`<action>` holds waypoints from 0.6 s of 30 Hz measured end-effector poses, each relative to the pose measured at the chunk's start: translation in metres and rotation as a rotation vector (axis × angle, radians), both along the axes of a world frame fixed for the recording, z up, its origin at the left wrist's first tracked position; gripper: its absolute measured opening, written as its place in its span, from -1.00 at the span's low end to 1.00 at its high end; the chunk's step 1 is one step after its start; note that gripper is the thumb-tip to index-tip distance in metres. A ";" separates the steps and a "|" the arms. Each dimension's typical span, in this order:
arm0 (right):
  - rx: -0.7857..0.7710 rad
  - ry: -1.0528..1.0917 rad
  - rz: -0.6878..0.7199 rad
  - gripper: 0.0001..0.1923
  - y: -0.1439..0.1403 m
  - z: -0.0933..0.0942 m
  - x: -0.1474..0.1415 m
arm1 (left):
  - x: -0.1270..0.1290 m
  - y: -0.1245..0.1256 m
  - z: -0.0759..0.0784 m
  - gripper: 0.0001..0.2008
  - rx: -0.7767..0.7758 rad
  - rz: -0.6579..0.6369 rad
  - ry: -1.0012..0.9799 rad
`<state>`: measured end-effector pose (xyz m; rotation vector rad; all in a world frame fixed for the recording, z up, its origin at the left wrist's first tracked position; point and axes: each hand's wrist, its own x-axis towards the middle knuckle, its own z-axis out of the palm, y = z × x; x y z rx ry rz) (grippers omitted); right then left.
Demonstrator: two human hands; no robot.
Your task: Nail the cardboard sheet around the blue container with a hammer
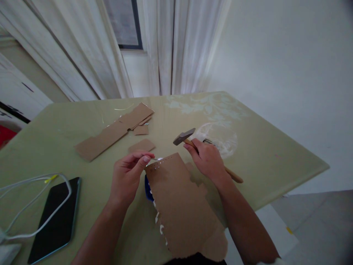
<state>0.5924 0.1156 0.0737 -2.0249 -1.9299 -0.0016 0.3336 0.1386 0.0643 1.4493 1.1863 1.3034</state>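
Left hand (127, 176): grip closed, thumb and forefinger pinching a small thin nail (156, 159) at the far left corner of the cardboard sheet (179, 198); nail too small to tell its angle.

Right hand (207, 159): grip closed around the wooden handle of a hammer (184, 136); metal head points left and far, raised just beyond the sheet's far edge, handle end showing to the right of the wrist.

Cardboard sheet: brown, large, near centre of the bench (275, 154), reaching over the near edge; row of small holes along its far edge; a blue object (148, 189) partly hidden beneath its left side.

Cardboard offcuts (116, 132): long strip and smaller scraps, far left of the hands, well apart from them.

Phone (56, 221): dark screen, near left, a white cable (35, 184) looped across it.

Bench: pale green, white floral print at far right.
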 end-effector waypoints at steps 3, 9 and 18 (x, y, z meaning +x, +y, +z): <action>-0.008 -0.009 0.000 -0.48 0.001 -0.001 0.000 | 0.001 -0.002 0.002 -0.78 0.025 -0.075 0.123; -0.017 -0.009 0.000 -0.52 0.001 0.000 -0.001 | 0.001 -0.001 -0.002 -0.78 0.114 -0.174 0.232; -0.002 0.000 0.010 -0.53 0.002 -0.001 -0.001 | 0.001 0.000 -0.006 -0.81 0.147 -0.204 0.251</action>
